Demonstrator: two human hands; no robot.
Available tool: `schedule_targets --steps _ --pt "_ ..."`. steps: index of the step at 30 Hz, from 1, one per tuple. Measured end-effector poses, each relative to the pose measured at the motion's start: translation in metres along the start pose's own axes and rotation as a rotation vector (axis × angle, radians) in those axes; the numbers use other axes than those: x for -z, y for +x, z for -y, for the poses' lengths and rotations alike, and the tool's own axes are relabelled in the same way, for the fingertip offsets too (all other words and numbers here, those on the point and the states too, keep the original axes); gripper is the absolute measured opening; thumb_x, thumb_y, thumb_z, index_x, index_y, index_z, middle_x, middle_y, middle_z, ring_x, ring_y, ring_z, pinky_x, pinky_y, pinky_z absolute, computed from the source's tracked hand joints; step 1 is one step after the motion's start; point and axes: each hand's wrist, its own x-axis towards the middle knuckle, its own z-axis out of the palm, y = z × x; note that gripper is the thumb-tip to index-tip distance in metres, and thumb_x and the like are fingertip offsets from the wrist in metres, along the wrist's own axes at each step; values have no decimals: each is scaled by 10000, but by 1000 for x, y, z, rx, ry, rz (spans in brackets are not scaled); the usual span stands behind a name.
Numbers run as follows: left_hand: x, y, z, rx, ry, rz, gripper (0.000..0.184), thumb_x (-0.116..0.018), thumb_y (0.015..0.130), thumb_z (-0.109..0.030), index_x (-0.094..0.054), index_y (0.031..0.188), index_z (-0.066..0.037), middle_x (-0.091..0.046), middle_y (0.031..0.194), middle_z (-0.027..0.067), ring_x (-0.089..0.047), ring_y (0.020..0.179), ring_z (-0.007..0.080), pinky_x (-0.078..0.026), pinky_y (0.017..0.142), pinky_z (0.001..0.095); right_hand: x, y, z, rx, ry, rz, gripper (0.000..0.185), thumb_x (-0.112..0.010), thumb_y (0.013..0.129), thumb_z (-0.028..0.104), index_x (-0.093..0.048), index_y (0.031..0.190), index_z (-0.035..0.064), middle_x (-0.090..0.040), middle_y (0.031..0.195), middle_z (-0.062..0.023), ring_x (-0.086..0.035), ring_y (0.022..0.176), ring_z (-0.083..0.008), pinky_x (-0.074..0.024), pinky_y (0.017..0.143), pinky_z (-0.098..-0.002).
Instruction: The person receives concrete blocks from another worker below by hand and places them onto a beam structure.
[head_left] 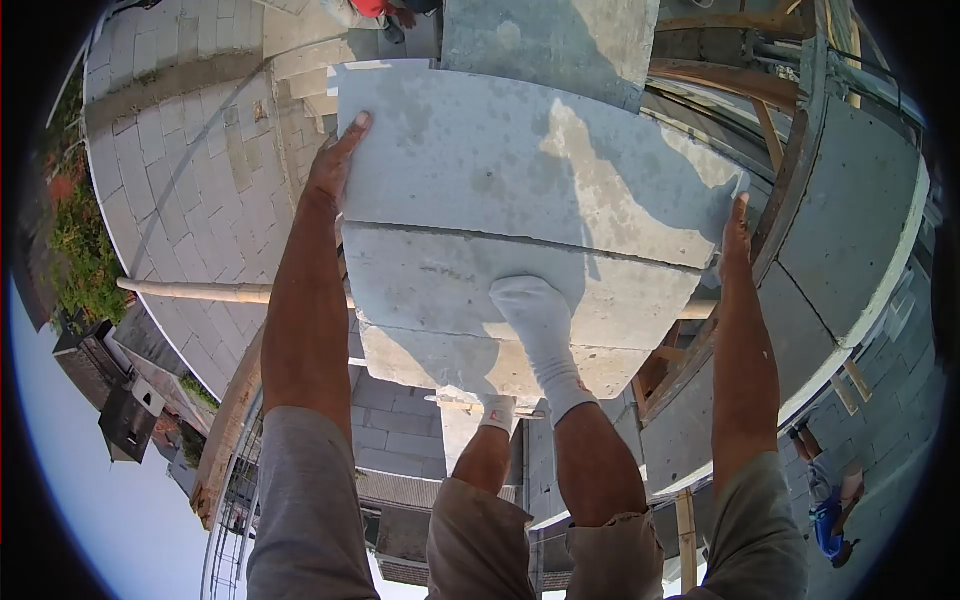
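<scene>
Along the far edge of the trodden slab (430,275), the long pale block (450,150) lies crosswise, its long axis running left to right. Left hand (335,165) and right hand (737,240) grasp its opposite ends, neither nearer, though the right fingers seem partly hidden.
</scene>
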Motion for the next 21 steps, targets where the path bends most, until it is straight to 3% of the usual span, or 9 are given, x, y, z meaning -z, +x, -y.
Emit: schedule_targets --steps 3,9,14,17,21 --pt "6 15 12 -60 82 -53 945 -682 677 -605 -362 1355 -31 -475 1278 137 -437 1177 266 -305 1019 377 5 23 -15 -66 -162 -139 1047 -380 747 789 -270 1387 -33 -285 1437 -202 -278 1327 -311 -213 1082 -410" --pt "8 17 18 -70 163 -55 991 -651 664 -661 -356 1367 -27 -426 1336 149 -386 1235 267 -254 1054 376 -1 0 -11 135 -479 -233 964 -471 773 703 -356 1319 -83 -424 1320 -262 -426 1221 -376 -338 1006 -412" --pt "4 15 29 -128 194 -175 1002 -632 665 -683 -358 1368 -24 -425 1342 165 -364 1257 276 -238 1065 378 -6 -5 -13 152 -518 -248 927 -492 776 679 -366 1302 -74 -437 1290 -284 -428 1213 -393 -354 994 -427" --pt "15 14 44 -88 175 -82 962 -606 703 -673 -381 1348 4 -445 1318 199 -441 1190 329 -300 1029 376 -4 -6 -20 156 -559 -289 913 -493 788 658 -340 1309 -76 -423 1295 -293 -416 1219 -405 -352 1000 -439" --pt "34 30 73 -496 631 -202 841 -560 801 -589 -388 1314 56 -489 1229 250 -525 1051 409 -398 944 404 -13 -10 -25 150 -576 -325 871 -492 815 611 -316 1319 -78 -385 1323 -298 -401 1224 -421 -339 1014 -454"
